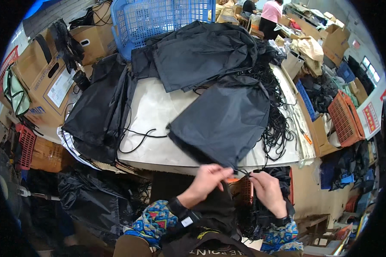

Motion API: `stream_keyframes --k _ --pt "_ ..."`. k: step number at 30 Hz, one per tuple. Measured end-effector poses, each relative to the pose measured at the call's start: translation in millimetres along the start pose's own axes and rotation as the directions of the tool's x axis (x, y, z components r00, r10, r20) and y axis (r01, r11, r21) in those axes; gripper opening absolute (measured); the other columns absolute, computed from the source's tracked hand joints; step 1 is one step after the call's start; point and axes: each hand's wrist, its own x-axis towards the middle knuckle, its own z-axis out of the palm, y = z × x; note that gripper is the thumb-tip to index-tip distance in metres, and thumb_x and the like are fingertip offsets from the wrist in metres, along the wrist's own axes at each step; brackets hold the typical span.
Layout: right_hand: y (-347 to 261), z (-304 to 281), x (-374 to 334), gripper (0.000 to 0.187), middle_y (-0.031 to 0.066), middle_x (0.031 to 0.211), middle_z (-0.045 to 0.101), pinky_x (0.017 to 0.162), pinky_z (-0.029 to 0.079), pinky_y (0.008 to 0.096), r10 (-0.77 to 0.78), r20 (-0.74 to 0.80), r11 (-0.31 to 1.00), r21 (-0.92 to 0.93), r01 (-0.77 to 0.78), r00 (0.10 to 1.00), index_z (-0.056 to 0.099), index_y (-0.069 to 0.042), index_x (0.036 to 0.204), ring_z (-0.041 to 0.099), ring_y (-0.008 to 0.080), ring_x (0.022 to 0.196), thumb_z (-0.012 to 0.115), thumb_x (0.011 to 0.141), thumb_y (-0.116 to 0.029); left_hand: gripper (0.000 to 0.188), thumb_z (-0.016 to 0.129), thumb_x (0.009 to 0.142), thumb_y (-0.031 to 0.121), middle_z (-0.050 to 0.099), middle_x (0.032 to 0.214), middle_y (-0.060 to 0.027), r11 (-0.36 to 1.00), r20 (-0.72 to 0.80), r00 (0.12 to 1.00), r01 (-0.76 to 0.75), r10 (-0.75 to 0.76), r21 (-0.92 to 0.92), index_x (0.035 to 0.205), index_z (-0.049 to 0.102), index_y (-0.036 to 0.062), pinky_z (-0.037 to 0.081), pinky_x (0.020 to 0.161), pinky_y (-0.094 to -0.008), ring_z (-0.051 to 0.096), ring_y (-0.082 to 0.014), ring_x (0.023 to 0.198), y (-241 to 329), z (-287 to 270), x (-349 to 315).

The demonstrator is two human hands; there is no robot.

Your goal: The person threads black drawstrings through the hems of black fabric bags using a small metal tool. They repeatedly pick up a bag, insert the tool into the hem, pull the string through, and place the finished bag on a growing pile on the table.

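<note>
- Left hand (208,177), lower centre: fingers pinched together on the near corner of the black drawstring bag (223,120).
- Right hand (268,190), just beside it: fingers closed on a black cord (244,172) at that corner.
- Bag lies flat on the white table (154,115), centre frame.
- Tangled cord pile (278,124) to its right.
- Stacked black bags (201,51) and blue basket (158,19), upper centre.

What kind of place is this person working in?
Probably a small workshop for assembling or packing bags: stacks of black drawstring bags and loose black cord cover the white table, with cardboard boxes and plastic crates around.
</note>
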Motion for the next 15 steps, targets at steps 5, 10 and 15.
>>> stream_keyframes --k 5,10,15 --pt "-4.4 14.2 2.7 0.023 0.0168 0.077 0.058 0.060 0.046 0.0369 -0.044 0.025 0.999 -0.019 0.045 0.999 0.059 -0.001 0.103 0.058 0.0355 0.071 0.063 0.080 -0.003 0.017 0.060 0.090 0.021 0.062 0.077 -0.0029 0.938 -0.293 0.943 -0.238 0.160 -0.252 0.085 0.057 0.0057 0.047 0.047 -0.0229 0.062 -0.0128 0.063 17.2 -14.8 -1.2" --pt "-3.0 -13.4 -3.4 0.022 0.0161 0.078 0.061 0.059 0.047 0.0321 0.083 0.272 0.984 0.131 -0.122 0.959 0.061 0.002 0.101 0.061 0.0285 0.067 0.064 0.083 -0.008 0.027 0.054 0.094 0.028 0.060 0.070 -0.0035 0.902 -0.384 0.873 -0.392 0.302 -0.180 0.078 0.056 0.0060 0.045 0.045 -0.0230 0.060 -0.0129 0.057 51.3 -49.9 1.9" --pt "2.4 -3.1 -4.1 0.015 0.0171 0.073 0.063 0.059 0.048 0.0306 0.038 0.103 0.978 0.199 -0.058 0.994 0.064 0.004 0.093 0.063 0.0276 0.063 0.063 0.083 -0.007 0.034 0.052 0.095 0.031 0.063 0.068 -0.0091 0.944 -0.138 0.938 -0.298 0.317 0.138 0.079 0.059 0.0008 0.046 0.045 -0.0232 0.058 -0.0137 0.051 26.5 -21.0 8.8"
